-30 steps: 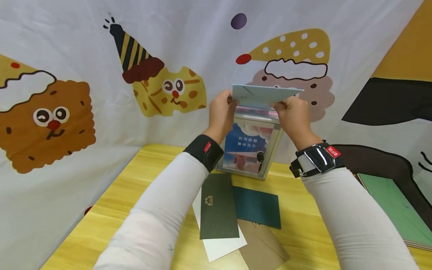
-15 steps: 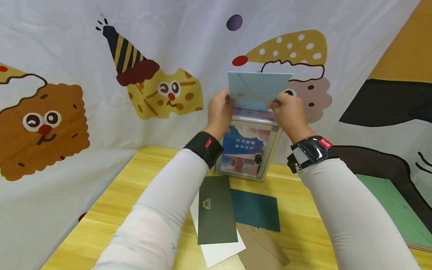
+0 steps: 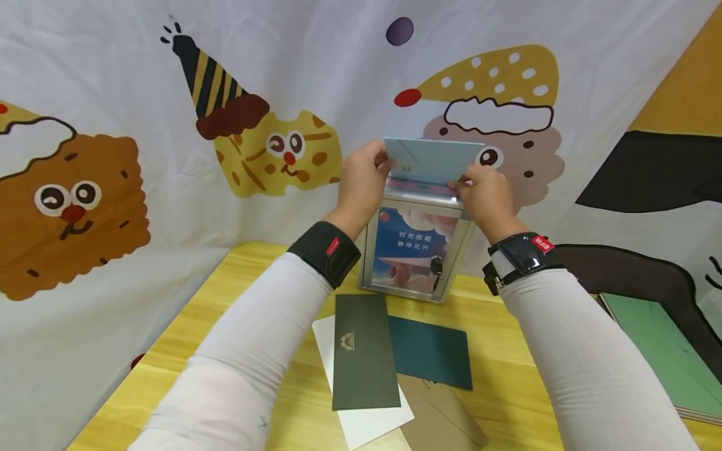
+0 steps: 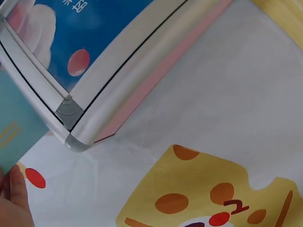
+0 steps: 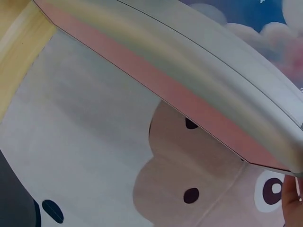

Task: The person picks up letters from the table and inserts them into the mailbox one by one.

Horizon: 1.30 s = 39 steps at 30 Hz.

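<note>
Holding a pale blue envelope (image 3: 433, 161) with 2 hands, right at the top of a silver box (image 3: 455, 257)
Pinching the left side of the envelope with the left hand (image 3: 361, 188), with fingers bent in and nearly closed on the paper
Pinching the lower right corner with the right hand (image 3: 489, 197), likewise with bent fingers; cannot tell whether also touching the box
Raised on edge, with the upper edge roughly level and the lower edge close against the pink top of the box; cannot tell whether inside a slot
On the front of the box, a blue poster (image 3: 403, 238) with white lettering, and near its right side a black lock (image 3: 436, 265)
On the yellow table (image 3: 507, 351), nearer than the box, 4 more envelopes in an overlapping group: a dark green envelope (image 3: 365, 363) with a gold emblem, lying over a white envelope (image 3: 372, 426); a teal envelope (image 3: 431, 352) on the right; a brown envelope (image 3: 440, 416) partly under the others
Well apart on the right, a green book (image 3: 662, 351)
Behind everything, a white cloth (image 3: 355, 69) printed with cartoon food
</note>
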Available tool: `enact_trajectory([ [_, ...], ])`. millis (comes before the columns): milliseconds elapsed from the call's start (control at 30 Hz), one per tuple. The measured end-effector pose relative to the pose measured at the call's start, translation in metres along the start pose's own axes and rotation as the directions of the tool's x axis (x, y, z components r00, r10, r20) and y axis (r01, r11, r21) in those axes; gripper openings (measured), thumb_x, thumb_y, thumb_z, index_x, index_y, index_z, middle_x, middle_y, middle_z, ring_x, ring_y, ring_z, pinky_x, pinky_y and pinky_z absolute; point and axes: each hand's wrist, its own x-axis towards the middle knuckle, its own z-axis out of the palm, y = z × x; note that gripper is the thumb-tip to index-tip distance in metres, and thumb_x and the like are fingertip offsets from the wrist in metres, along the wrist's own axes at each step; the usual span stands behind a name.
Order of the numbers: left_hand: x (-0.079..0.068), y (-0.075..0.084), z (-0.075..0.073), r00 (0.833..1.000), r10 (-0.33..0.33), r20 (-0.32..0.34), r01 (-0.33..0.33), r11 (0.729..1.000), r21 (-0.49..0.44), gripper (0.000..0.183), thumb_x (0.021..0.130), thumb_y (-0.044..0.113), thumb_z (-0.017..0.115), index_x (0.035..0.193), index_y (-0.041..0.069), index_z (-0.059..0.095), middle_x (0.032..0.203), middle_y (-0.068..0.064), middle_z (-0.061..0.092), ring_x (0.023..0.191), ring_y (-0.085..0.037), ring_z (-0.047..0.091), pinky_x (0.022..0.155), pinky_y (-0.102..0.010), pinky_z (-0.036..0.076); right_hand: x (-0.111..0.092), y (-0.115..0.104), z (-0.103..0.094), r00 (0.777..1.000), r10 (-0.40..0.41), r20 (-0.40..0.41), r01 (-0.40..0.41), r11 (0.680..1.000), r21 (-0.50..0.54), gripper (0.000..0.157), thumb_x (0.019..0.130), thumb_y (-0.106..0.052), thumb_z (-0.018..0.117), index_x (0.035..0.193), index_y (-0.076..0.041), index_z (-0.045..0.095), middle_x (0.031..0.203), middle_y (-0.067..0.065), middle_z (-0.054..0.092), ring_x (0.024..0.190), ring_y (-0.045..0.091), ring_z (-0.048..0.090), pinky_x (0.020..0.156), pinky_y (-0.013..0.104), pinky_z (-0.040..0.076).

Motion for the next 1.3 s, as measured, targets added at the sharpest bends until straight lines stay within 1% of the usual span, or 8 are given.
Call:
enact_trajectory([
  [267,0.003,0.003,0.002,0.996,0.087,-0.009,-0.086,0.990,0.116,0.018,0.095,0.014,0.059,0.084,0.000,0.061,0.091,-0.014,0.068,0.079,-0.021,0.059,0.067,-0.025,0.039,-0.006,-0.004,-0.016,0.996,0.048,0.074,-0.051,0.998,0.030,0.019,0.093,-0.014,0.064,0.103,0.001,0.068,0.103,0.021,0.066,0.087,0.034,0.055,0.071,0.043,0.041],
  [433,0.005,-0.001,0.006,0.997,0.075,-0.006,-0.074,0.989,0.127,0.017,0.095,0.015,0.059,0.088,0.000,0.065,0.094,-0.013,0.070,0.083,-0.021,0.062,0.071,-0.025,0.044,-0.010,-0.011,-0.028,0.999,-0.040,-0.009,0.040,0.997,0.068,0.018,0.090,-0.008,0.067,0.106,0.001,0.068,0.105,0.022,0.067,0.100,0.037,0.058,0.085,0.051,0.044],
  [667,0.010,-0.010,0.015,0.998,0.063,0.024,-0.066,0.987,0.145,0.013,0.095,0.011,0.060,0.090,0.000,0.066,0.094,-0.014,0.070,0.090,-0.024,0.065,0.078,-0.031,0.049,-0.010,-0.017,-0.039,0.983,-0.116,-0.141,0.130,0.986,0.101,0.016,0.088,-0.006,0.071,0.102,0.000,0.071,0.100,0.019,0.071,0.100,0.035,0.067,0.086,0.047,0.052],
  [833,0.012,-0.017,0.022,0.998,0.008,0.060,-0.017,0.989,0.148,0.012,0.095,0.007,0.060,0.086,0.000,0.062,0.093,-0.015,0.068,0.090,-0.026,0.063,0.078,-0.033,0.048,-0.010,-0.021,-0.040,0.976,-0.140,-0.170,0.158,0.983,0.098,0.013,0.090,-0.005,0.067,0.102,0.000,0.071,0.094,0.017,0.072,0.092,0.033,0.069,0.085,0.046,0.053],
  [967,0.013,-0.023,0.027,0.994,-0.069,0.089,0.056,0.989,0.140,0.008,0.095,0.007,0.060,0.094,0.002,0.066,0.101,-0.012,0.069,0.098,-0.024,0.064,0.083,-0.031,0.050,-0.009,-0.020,-0.037,0.972,-0.168,-0.162,0.180,0.982,0.063,0.011,0.092,-0.005,0.064,0.100,0.001,0.070,0.092,0.016,0.072,0.081,0.030,0.068,0.072,0.033,0.051],
  [1100,0.013,-0.024,0.031,0.976,-0.170,0.134,0.161,0.984,0.077,0.011,0.097,0.010,0.058,0.103,0.006,0.066,0.106,-0.010,0.068,0.097,-0.023,0.064,0.060,-0.031,0.056,-0.006,-0.016,-0.033,0.967,-0.189,-0.170,0.198,0.979,0.037,0.010,0.093,-0.004,0.062,0.096,0.002,0.070,0.091,0.016,0.072,0.078,0.030,0.068,0.064,0.022,0.042],
  [1200,0.013,-0.022,0.032,0.960,-0.231,0.157,0.228,0.973,0.034,0.012,0.099,0.013,0.054,0.106,0.008,0.062,0.107,-0.010,0.065,0.095,-0.024,0.062,0.042,-0.033,0.051,-0.005,-0.012,-0.031,0.965,-0.186,-0.185,0.197,0.980,0.041,0.008,0.093,-0.003,0.063,0.091,0.003,0.068,0.089,0.017,0.072,0.079,0.031,0.068,0.065,0.022,0.042],
  [1300,0.014,-0.018,0.032,0.965,-0.214,0.150,0.213,0.977,0.025,0.012,0.100,0.014,0.053,0.109,0.008,0.060,0.110,-0.008,0.063,0.098,-0.021,0.061,0.047,-0.031,0.053,-0.004,-0.008,-0.030,0.963,-0.181,-0.200,0.194,0.980,0.048,0.007,0.091,-0.002,0.064,0.088,0.004,0.067,0.088,0.018,0.071,0.078,0.032,0.068,0.064,0.022,0.042],
])
